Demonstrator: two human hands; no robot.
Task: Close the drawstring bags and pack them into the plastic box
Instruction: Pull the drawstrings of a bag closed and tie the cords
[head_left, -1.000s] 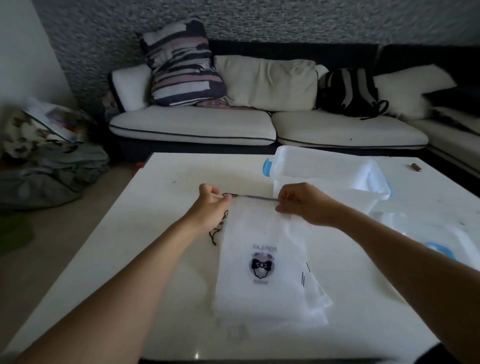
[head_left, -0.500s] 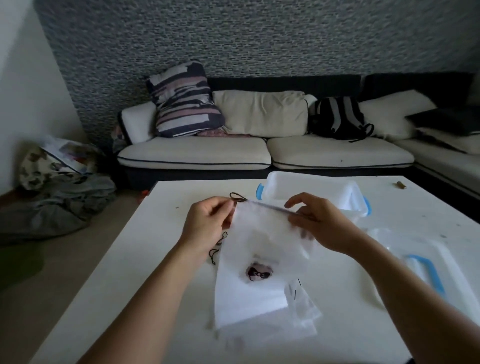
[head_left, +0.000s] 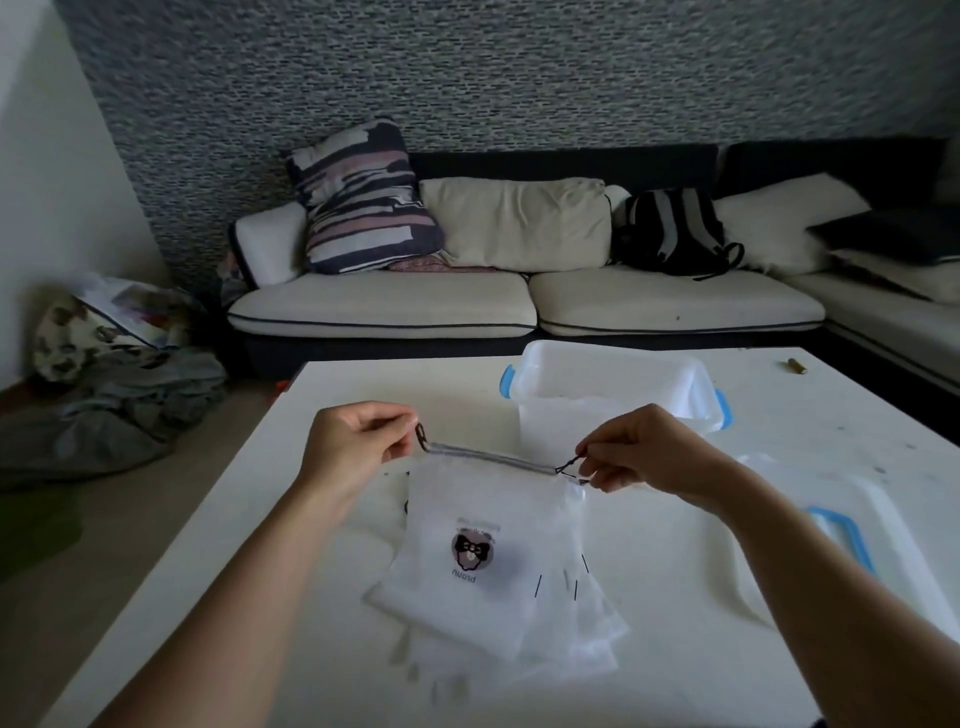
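A white translucent drawstring bag (head_left: 483, 525) with a small round dark logo hangs lifted above the white table (head_left: 322, 675). My left hand (head_left: 353, 447) pinches the dark cord at the bag's top left corner. My right hand (head_left: 644, 452) pinches the cord loop at the top right corner. The bag's mouth is stretched flat between them. Under it lies a loose pile of more white bags (head_left: 571, 634). The clear plastic box (head_left: 608, 395) with blue clips stands open just behind my hands.
The box's clear lid (head_left: 857, 530) with a blue clip lies on the table at the right. A small brown object (head_left: 796, 366) sits near the table's far right edge. A sofa (head_left: 395, 306) with cushions and a backpack (head_left: 670, 234) runs behind the table.
My hands have lifted the top bag off the pile. The right hand shifted from the bag's upper edge to the cord at the right corner, and the hands have spread apart.
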